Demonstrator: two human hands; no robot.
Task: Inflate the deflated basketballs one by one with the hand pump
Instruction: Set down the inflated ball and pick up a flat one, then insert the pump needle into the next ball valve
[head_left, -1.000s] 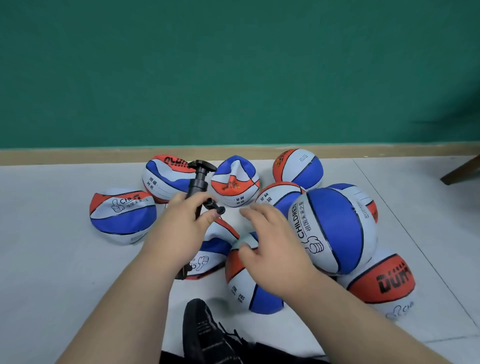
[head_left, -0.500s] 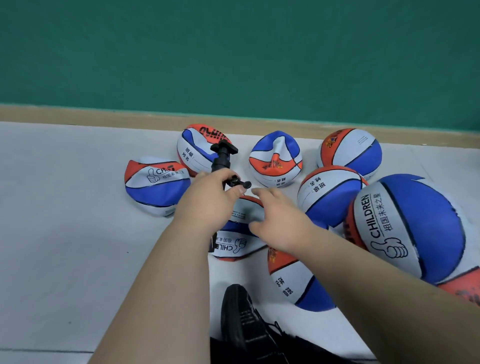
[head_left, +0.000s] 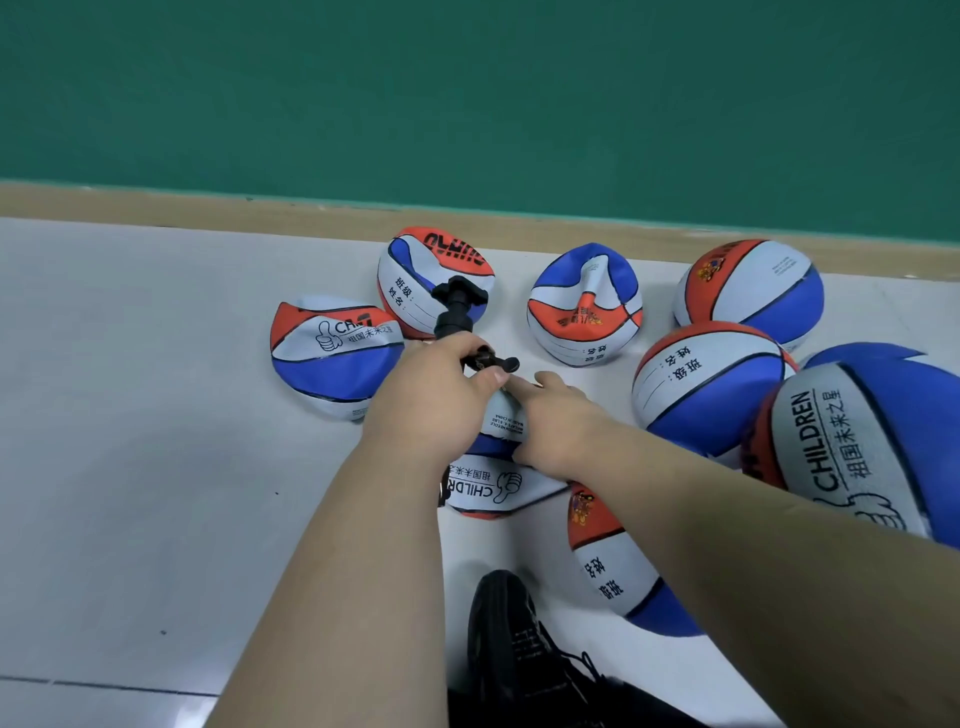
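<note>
My left hand (head_left: 431, 395) grips the black hand pump (head_left: 457, 312) upright, its T-handle up, thumb by the side nozzle (head_left: 493, 362). Under both hands lies a flattened red, white and blue basketball (head_left: 488, 486) printed "CHILDREN". My right hand (head_left: 556, 421) rests on that ball, its fingers reaching toward the pump's nozzle. The ball's valve is hidden by my hands. Deflated balls lie at the left (head_left: 332, 358), behind the pump (head_left: 415, 275) and at centre back (head_left: 584, 304).
Rounder balls sit at the right (head_left: 750, 288), (head_left: 711, 384), a large one (head_left: 862, 441) closest to me, and one under my right forearm (head_left: 608, 566). My black shoe (head_left: 511, 639) is at the bottom. A green wall and wooden skirting (head_left: 156, 205) run behind.
The camera has tilted left and closer. My right hand has slid leftward from the nearer ball onto the flattened ball, its fingers now near the pump's nozzle. My left hand keeps its hold.
</note>
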